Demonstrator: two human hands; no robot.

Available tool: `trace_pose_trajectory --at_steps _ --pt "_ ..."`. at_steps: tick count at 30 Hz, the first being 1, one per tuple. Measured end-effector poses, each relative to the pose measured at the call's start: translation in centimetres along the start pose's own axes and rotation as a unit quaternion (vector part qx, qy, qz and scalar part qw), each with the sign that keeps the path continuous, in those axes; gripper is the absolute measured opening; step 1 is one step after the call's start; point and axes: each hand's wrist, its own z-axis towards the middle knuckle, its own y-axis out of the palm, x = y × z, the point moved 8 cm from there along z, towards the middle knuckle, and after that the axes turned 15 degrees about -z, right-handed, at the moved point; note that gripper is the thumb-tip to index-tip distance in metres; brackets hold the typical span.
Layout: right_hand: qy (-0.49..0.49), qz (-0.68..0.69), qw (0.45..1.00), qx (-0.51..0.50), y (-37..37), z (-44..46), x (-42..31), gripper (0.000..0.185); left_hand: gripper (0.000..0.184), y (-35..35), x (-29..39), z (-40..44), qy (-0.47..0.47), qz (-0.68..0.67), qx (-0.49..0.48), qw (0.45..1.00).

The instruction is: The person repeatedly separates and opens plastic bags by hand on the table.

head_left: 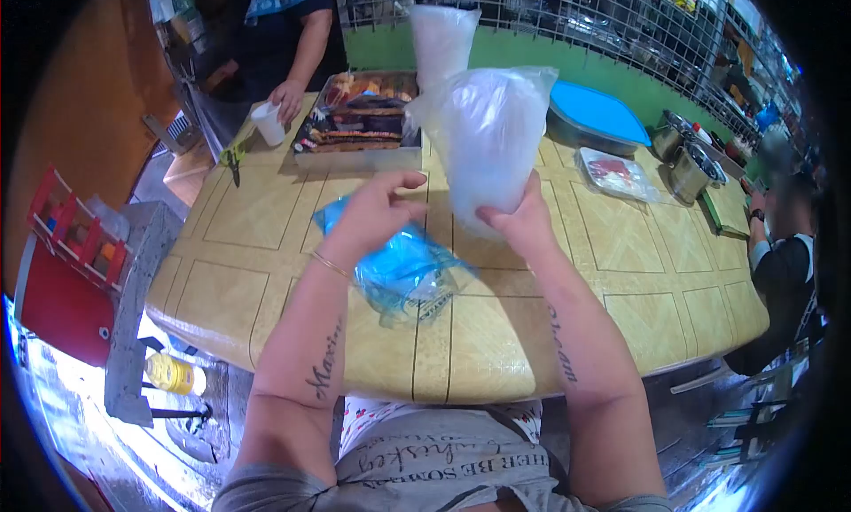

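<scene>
My right hand point(519, 212) grips the lower part of a stack of white cups in a clear plastic bag point(496, 135), held upright above the table. My left hand point(379, 212) hovers just left of it with fingers curled and apart, holding nothing. Beneath my left hand a blue plastic bag point(399, 268) lies crumpled on the tiled-pattern table point(239, 286). Behind the bagged stack stands another wrapped white stack point(441, 46).
A metal tray of packaged food point(359, 117) sits at the back, beside green scissors point(232, 162). A person's hand point(288, 100) touches a white cup point(268, 124). Rightward are a blue-lidded container point(598, 113), a wrapped tray point(616, 173), metal pots point(691, 171) and another person point(784, 273).
</scene>
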Motion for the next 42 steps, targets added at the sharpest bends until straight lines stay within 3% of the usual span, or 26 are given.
trace_pose_trajectory --at_steps 1,3,4,7,10,13,14,16,17,20,24,26,28,33,36,42 --pt "0.011 0.000 1.000 -0.025 0.4 0.2 1.2 0.088 0.036 -0.5 -0.3 0.0 -0.022 0.001 -0.027 0.999" --pt "-0.057 0.058 0.990 -0.113 2.7 1.3 3.7 0.090 0.032 -1.3 -0.4 0.0 -0.056 0.001 -0.085 0.995" --pt "-0.092 0.087 0.980 -0.156 3.3 1.1 3.3 0.091 0.035 -0.8 0.8 -0.9 -0.043 -0.001 -0.128 0.991" --pt "-0.044 0.076 0.980 -0.176 0.6 0.1 1.6 0.076 0.037 2.2 2.8 -3.4 0.048 0.121 -0.256 0.958" --pt "-0.061 0.337 0.939 0.043 -3.7 0.1 -0.3 0.053 0.032 4.3 3.6 -4.9 0.057 0.242 -0.248 0.936" --pt "-0.228 0.179 0.930 0.224 -7.7 -2.1 -3.0 0.039 0.025 3.6 3.8 -3.3 0.125 0.249 -0.137 0.951" --pt "-0.246 0.174 0.928 0.220 -7.3 -3.2 -3.9 0.024 0.023 3.3 3.7 -3.0 0.111 0.227 -0.123 0.960" --pt "-0.379 0.113 0.910 0.128 -5.1 -5.8 -7.9 0.013 0.019 2.5 3.8 -2.6 0.082 0.188 -0.098 0.974" --pt "-0.469 0.153 0.865 0.091 -3.7 -7.3 -10.0 0.007 0.019 2.4 3.9 -2.6 0.078 0.187 -0.094 0.975" --pt "-0.538 0.003 0.843 0.019 0.7 -10.7 -13.2 0.012 0.018 2.7 4.2 -2.6 0.074 0.188 -0.092 0.975" --pt "-0.414 -0.177 0.892 0.043 4.4 -9.2 -10.5 0.018 0.019 3.0 4.1 -2.7 0.074 0.200 -0.096 0.972" --pt "-0.318 -0.272 0.905 -0.075 6.0 -8.3 -8.9 0.021 0.019 3.2 4.1 -2.5 0.066 0.195 -0.089 0.974" --pt "-0.263 -0.262 0.916 -0.149 6.5 -8.1 -8.3 0.026 0.018 3.3 3.9 -2.3 0.069 0.178 -0.078 0.978" --pt "-0.324 -0.380 0.852 -0.159 7.8 -9.6 -7.9 0.017 0.014 4.1 4.6 -2.7 0.080 0.142 -0.062 0.985" --pt "-0.301 -0.371 0.862 -0.170 8.6 -9.2 -7.4 0.010 0.011 4.9 4.7 -2.8 0.091 0.121 -0.081 0.985" --pt "-0.190 -0.177 0.943 -0.209 6.4 -7.4 -6.6 0.015 0.011 4.2 4.3 -2.5 0.110 0.083 -0.057 0.989"
